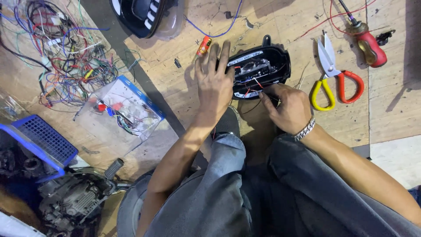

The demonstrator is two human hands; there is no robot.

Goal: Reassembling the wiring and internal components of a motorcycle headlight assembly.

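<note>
Black plastic housing (263,70), oval, opened, with silver inner parts and thin red and black wires: we log it on the plywood floor (184,87), just ahead of the person's knees.

Left hand (214,83): we note it laid flat on the housing's left edge, fingers extended and close together, holding nothing.

Right hand (285,107): fingertips pinched on a thin wire at the housing's lower edge; a metal chain bracelet (305,129) sits on the wrist.

Scissors with one yellow and one red handle loop (333,77): blades shut, lying just right of the housing, apart from it.

Red-handled screwdriver (368,44): near the scissors, toward the far right.

Small orange cylinder (204,44): just beyond the left fingertips.

Clear plastic bag with small wired parts (120,109) and tangle of coloured wires (61,52): well to the left.

Blue plastic crate (39,140): at the left edge.

Open room: we find bare plywood between bag and left hand, and between the housing and the scissors.
</note>
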